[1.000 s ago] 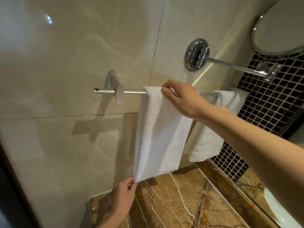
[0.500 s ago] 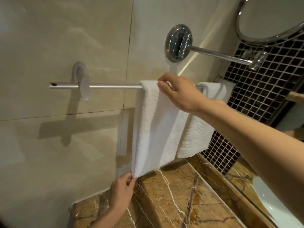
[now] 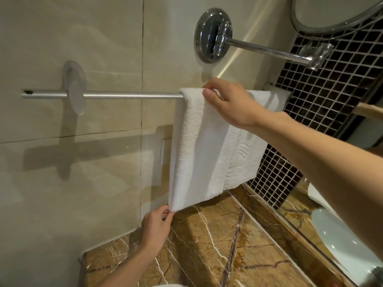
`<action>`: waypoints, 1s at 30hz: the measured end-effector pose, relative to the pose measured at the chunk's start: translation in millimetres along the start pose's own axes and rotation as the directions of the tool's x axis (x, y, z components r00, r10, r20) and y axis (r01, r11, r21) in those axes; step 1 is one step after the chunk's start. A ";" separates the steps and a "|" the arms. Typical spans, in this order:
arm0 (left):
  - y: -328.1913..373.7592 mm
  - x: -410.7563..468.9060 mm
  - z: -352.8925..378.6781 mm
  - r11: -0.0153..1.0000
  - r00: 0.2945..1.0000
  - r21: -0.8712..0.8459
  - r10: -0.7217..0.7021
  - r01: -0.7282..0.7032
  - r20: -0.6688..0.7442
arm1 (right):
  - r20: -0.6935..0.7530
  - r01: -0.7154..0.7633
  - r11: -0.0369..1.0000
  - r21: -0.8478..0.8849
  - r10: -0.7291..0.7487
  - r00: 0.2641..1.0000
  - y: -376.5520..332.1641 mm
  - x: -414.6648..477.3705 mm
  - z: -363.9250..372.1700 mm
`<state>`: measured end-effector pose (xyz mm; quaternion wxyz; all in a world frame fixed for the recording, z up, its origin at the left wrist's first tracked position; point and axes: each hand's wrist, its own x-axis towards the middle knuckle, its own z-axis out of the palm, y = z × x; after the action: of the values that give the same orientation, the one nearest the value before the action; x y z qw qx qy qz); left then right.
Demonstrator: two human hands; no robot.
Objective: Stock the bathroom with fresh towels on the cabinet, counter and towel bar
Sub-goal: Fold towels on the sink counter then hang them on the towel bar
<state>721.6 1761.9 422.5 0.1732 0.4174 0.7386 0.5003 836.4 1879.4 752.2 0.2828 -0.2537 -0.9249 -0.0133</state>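
Towel [image 3: 199, 146] hangs folded over the towel bar [image 3: 128, 95] at centre frame, its lower edge just above the marble counter [image 3: 217, 245]. The right hand [image 3: 230, 104] grips the fold on top of the bar, thumb in front and fingers curled behind. The left hand [image 3: 157, 226], lower centre, pinches the bottom left corner of the cloth. A second towel [image 3: 246, 154] hangs on the same bar to the right, and the two overlap at their edges.

The likely trouble is uneven tension. If the left hand tugs the corner down harder than the right hand pins the fold, the cloth could slide over the smooth bar and hang lopsided, or slip off onto the counter. Pushing further right would probably bunch the second towel against its wall bracket.

Compared with a second ago, the towel sits further right along the bar. The bare stretch between the left bracket [image 3: 75, 88] and the towel has grown, and the gap that showed between the two towels has closed. Both hands hold the same places as before.
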 end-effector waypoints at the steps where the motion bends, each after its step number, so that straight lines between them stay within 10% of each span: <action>1: 0.0 -0.5 0.6 1.000 1.000 0.000 0.008 -0.008 -0.002 | -0.002 -0.002 1.000 0.000 0.002 1.000 1.5 -0.4 0.0; 30: 4.8 0.6 0.9 0.999 1.000 -0.048 0.009 -0.010 -0.015 | -0.015 -0.023 0.995 -0.094 0.022 1.000 6.7 -8.1 4.6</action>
<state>724.0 1763.6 426.5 0.1753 0.4131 0.7256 0.5216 843.0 1882.3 743.3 0.2773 -0.2772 -0.9183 -0.0557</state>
